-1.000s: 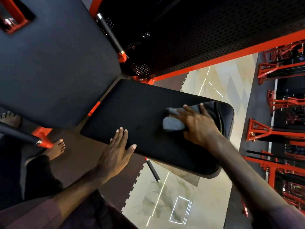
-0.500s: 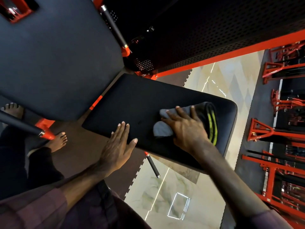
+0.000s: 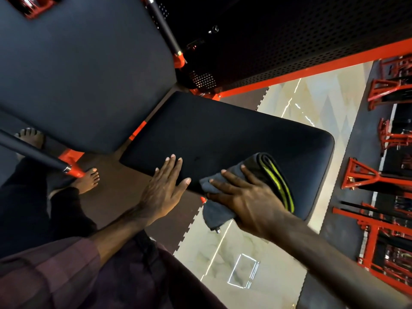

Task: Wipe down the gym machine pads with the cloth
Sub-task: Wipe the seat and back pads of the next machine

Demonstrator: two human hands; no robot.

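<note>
A black seat pad (image 3: 234,134) lies in the middle of the head view, below a large dark back pad (image 3: 84,74). A folded grey cloth (image 3: 267,172) with a yellow-green stripe lies at the seat pad's near edge, one corner hanging over it. My right hand (image 3: 247,199) presses flat on the cloth with fingers spread. My left hand (image 3: 162,186) rests flat on the near left edge of the seat pad, fingers straight, holding nothing.
A black handle bar with red end (image 3: 38,155) juts in from the left near my bare feet (image 3: 89,179). A perforated black machine panel (image 3: 289,36) with red frame stands behind. Red racks (image 3: 365,175) line the right. Pale glossy floor (image 3: 245,259) lies beneath.
My right hand has dragged the cloth from the far right of the seat pad toward its near edge, so a corner now hangs over. My left hand has kept its place on the pad.
</note>
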